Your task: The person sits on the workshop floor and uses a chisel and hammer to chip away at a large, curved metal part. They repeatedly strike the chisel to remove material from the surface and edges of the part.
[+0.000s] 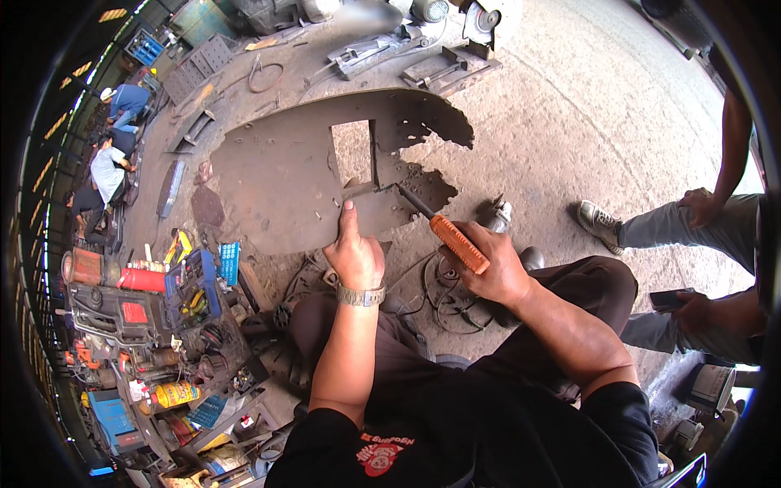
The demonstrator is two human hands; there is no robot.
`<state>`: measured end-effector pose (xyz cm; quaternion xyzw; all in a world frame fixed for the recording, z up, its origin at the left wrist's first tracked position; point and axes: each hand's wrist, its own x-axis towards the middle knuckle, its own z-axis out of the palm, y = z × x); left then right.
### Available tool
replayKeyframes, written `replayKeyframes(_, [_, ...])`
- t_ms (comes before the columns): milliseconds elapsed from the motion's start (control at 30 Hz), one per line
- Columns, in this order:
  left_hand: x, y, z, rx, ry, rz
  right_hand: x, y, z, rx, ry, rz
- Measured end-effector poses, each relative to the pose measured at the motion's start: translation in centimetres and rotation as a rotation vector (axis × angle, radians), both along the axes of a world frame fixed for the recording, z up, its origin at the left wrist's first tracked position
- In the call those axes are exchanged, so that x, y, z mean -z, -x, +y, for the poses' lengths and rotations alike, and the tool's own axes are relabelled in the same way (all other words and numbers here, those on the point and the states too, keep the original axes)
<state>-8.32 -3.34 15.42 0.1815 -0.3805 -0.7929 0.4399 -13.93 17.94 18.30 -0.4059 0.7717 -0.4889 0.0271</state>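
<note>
A large, dark metal plate with a ragged right edge and a rectangular cut-out lies in front of me. At its near side my left hand is closed, the thumb lying over the plate just below the cut-out; its other fingers are curled and partly hidden. My right hand is wrapped round the ribbed orange handle of a tool with a dark, narrow shaft. That shaft's tip is at the plate, right of my left thumb and close to the cut-out's lower corner; the tool's exact kind is unclear.
An angle grinder and looped cables lie by my right knee. Toolboxes, bottles and loose tools crowd the left. A person's shoe is close on the right. Cut-off machines stand beyond; other people crouch far left.
</note>
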Motion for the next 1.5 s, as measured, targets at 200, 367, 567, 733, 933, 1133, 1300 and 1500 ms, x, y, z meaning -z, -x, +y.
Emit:
replayKeyframes(200, [0.3, 0.2, 0.1, -0.035, 0.036, 0.01, 0.3, 0.0, -0.1, -0.008, -0.005, -0.017])
replayKeyframes(367, [0.4, 0.1, -0.1, -0.026, 0.018, 0.02, 0.0, -0.2, -0.1, -0.011, -0.01, -0.07])
replayKeyframes(567, [-0.6, 0.1, 0.3, 0.049, -0.024, 0.065, 0.4, 0.0, -0.2, -0.043, -0.001, -0.069])
replayKeyframes(733, [-0.9, -0.3, 0.4, 0.041, -0.004, 0.054, 0.7, -0.1, -0.3, -0.048, -0.008, -0.029])
replayKeyframes(933, [-1.1, -0.1, 0.7, 0.059, -0.013, 0.06, 0.6, -0.1, -0.1, -0.056, 0.007, -0.037])
replayKeyframes(1133, [0.3, 0.1, 0.2, -0.032, -0.013, -0.005, 0.9, 0.1, -0.2, -0.059, -0.026, -0.067])
replayKeyframes(1300, [-0.3, 0.5, 0.8, -0.082, 0.03, -0.034, 1.0, 0.3, 0.3, 0.011, 0.012, -0.16])
replayKeyframes(1500, [0.1, 0.4, 0.5, -0.1, 0.035, -0.018, 0.2, 0.1, 0.2, 0.006, -0.046, -0.071])
